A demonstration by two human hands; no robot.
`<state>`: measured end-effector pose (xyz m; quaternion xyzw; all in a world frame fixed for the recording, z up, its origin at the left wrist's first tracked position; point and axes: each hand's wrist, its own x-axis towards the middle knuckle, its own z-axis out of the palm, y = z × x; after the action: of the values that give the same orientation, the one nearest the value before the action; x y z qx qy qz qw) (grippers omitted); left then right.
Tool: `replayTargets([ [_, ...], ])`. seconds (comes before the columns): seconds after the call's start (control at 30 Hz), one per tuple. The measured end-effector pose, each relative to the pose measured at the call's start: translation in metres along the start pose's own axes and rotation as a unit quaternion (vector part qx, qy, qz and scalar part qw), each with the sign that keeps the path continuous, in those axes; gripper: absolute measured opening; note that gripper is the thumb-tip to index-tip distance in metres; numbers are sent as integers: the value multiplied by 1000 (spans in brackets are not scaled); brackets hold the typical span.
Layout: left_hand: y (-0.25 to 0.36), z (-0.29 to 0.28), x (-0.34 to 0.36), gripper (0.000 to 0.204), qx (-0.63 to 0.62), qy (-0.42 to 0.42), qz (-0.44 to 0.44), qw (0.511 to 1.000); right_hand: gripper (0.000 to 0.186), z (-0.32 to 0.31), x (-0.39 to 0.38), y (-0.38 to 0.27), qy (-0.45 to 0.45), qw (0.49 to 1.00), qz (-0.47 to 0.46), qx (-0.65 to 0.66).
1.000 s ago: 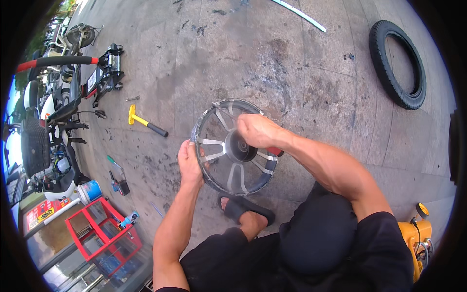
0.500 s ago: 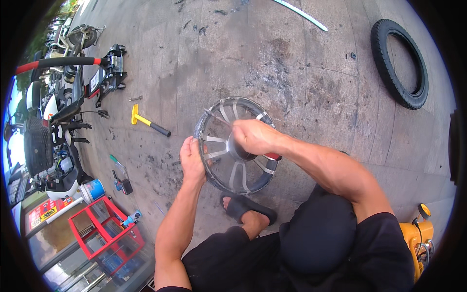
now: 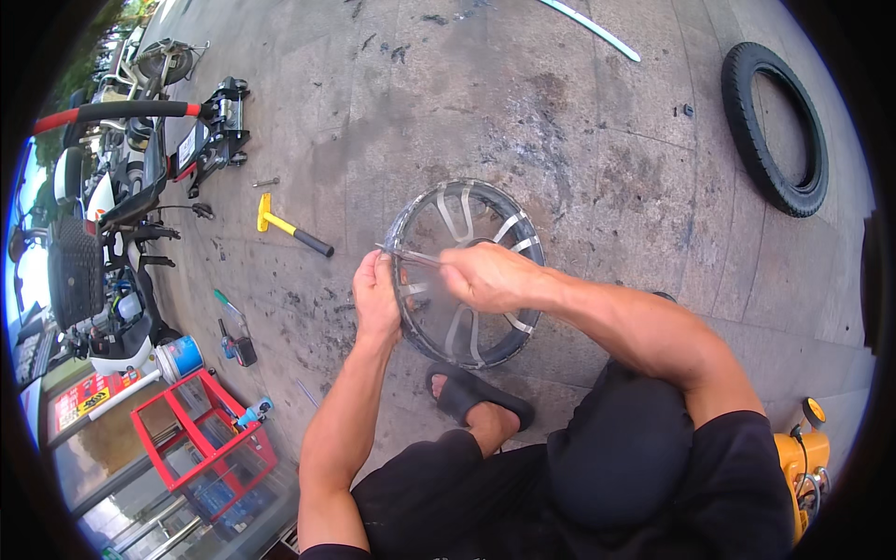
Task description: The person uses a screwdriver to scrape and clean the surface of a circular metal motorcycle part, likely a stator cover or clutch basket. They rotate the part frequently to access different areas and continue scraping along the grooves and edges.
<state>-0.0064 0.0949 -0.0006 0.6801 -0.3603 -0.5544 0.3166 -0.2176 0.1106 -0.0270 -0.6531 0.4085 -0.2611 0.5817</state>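
A black-and-silver spoked wheel rim point(image 3: 463, 192) is held tilted above the ground in front of my feet. My left hand point(image 3: 376, 297) grips its left edge, fingers closed round it. My right hand point(image 3: 495, 277) is closed on a thin metal tool point(image 3: 411, 255) over the spokes and hub. Its shaft reaches left across the rim's edge, the tip beside my left fingertips. My right fist hides the tool's handle, so its exact kind does not show.
A yellow hammer point(image 3: 297, 231) and a bolt point(image 3: 266, 183) lie to the left. A loose black tyre point(image 3: 742, 121) lies at the far right. Left stand a floor jack point(image 3: 224, 121), motorbikes and a red rack point(image 3: 205, 464). An orange machine point(image 3: 791, 457) is at the lower right.
The thin metal tool has swung down and nearer to me, from the rim's upper left edge to beside my left hand. The rim has shifted slightly right and tilted differently.
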Motion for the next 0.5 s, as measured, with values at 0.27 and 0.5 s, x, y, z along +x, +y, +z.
replayTargets([
  [0.27,-7,0,5,20,-19,3,4,1000,32,-8,4,21,42,997,56,-17],
  [0.5,-3,1,2,21,-36,17,-15,999,33,-1,5,14,37,997,74,3],
])
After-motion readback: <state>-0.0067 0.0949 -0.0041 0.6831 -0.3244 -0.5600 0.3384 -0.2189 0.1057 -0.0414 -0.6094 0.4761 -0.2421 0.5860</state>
